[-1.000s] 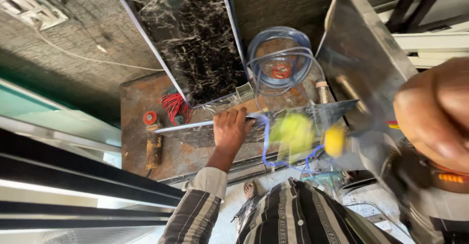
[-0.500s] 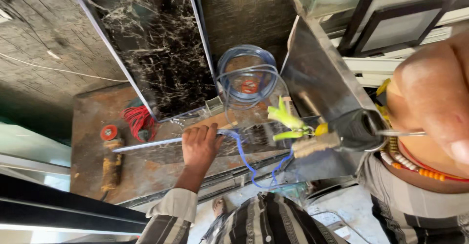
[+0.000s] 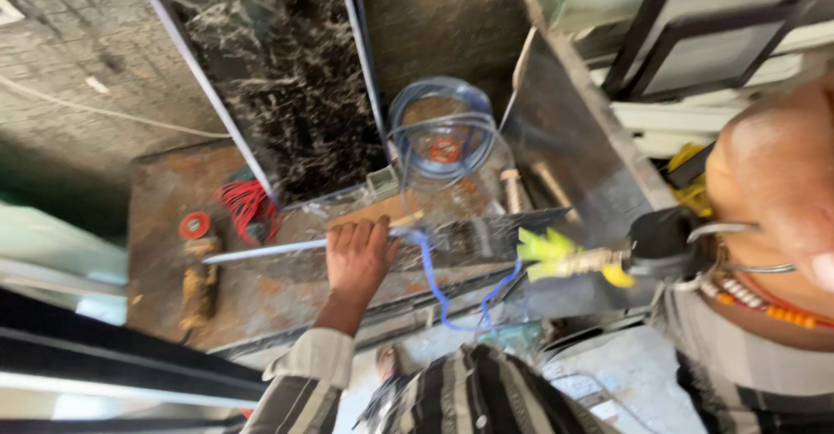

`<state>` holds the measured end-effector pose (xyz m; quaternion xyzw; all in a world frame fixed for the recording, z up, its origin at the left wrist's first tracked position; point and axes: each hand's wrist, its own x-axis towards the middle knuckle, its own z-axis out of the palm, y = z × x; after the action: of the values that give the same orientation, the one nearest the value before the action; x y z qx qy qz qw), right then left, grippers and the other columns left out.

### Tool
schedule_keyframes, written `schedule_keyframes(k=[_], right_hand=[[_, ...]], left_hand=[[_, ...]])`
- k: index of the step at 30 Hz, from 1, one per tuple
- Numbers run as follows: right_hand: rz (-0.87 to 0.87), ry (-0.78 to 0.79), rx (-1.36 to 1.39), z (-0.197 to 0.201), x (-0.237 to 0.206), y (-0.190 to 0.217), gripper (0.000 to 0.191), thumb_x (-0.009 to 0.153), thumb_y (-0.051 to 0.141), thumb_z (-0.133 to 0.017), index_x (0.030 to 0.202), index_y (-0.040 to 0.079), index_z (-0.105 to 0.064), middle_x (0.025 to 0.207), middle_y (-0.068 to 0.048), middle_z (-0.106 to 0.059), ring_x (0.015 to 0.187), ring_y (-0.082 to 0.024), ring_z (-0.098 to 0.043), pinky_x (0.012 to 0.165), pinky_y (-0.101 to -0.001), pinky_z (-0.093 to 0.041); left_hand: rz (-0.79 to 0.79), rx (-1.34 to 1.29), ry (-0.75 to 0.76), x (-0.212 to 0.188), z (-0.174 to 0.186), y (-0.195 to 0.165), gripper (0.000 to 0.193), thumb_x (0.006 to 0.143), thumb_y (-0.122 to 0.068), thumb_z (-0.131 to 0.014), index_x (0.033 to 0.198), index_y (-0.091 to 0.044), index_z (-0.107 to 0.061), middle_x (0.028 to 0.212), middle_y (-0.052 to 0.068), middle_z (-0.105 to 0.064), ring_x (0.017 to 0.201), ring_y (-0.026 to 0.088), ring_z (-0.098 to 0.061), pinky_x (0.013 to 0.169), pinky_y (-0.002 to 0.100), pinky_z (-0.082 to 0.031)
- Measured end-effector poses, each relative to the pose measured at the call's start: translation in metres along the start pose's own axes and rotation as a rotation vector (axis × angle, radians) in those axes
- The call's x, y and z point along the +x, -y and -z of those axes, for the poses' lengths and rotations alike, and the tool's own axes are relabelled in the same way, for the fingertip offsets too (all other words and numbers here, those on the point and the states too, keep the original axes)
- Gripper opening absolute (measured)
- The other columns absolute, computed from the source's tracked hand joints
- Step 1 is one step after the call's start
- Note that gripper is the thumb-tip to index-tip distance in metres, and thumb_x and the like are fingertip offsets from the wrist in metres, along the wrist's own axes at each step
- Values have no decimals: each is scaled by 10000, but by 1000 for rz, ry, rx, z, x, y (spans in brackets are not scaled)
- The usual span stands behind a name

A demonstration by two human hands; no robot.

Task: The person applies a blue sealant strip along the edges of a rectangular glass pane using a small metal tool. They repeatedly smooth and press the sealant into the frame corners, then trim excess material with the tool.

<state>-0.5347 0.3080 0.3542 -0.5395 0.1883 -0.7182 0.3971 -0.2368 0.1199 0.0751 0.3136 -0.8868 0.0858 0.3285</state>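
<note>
Left hand (image 3: 358, 256): fingers pressed flat, loose, on pale strip (image 3: 269, 250) lying across rusty surface (image 3: 165, 199).
Right hand (image 3: 773, 182): blurred, close to lens; grip cannot be told, possibly holding black tool (image 3: 665, 241).
Nearby: blue hose coil (image 3: 443, 130), angle grinder (image 3: 198, 269).

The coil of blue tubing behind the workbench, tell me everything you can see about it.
The coil of blue tubing is translucent, plastic-looking hose wound in several loose round loops. It sits upright-ish behind the rusty workbench, beside a dark marble slab and a grey metal sheet. A small red object shows through its centre. Neither hand touches it; the left hand rests in front of it.
</note>
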Motion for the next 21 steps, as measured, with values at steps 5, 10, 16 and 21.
schedule_keyframes(k=[5,10,16,21], right_hand=[[0,-27,-17,3,-5,-9,169,1108,176,-579,1152,33,-657,735,-8,-551,615,-118,-490,634,-329,-478],[-31,-96,-58,13,-44,-41,200,1119,180,-575,1208,29,-669,727,-1,-541,626,-113,-487,644,-326,-475],[-558,-300,-342,27,-118,-217,252,987,-4,-507,1132,10,-713,1114,-161,-736,720,-121,-597,644,-263,-516],[-515,-119,-678,42,-175,-329,208,955,54,-590,1095,-32,-717,1432,-136,-605,946,-133,-685,765,-242,-566]], left_hand=[[-13,-13,-25,-2,0,3,487,775,-368,-845,1167,-124,-686,904,36,-601,867,248,-597,861,447,-454],[20,-9,49,3,-8,8,494,759,-384,-844,1162,-140,-697,883,36,-607,848,256,-599,843,457,-447],[43,-15,24,8,-17,19,489,759,-393,-836,1160,-153,-692,940,38,-632,931,265,-626,864,465,-449],[52,-23,46,9,-22,25,476,769,-411,-827,1142,-146,-695,933,45,-628,930,272,-623,847,466,-448]])
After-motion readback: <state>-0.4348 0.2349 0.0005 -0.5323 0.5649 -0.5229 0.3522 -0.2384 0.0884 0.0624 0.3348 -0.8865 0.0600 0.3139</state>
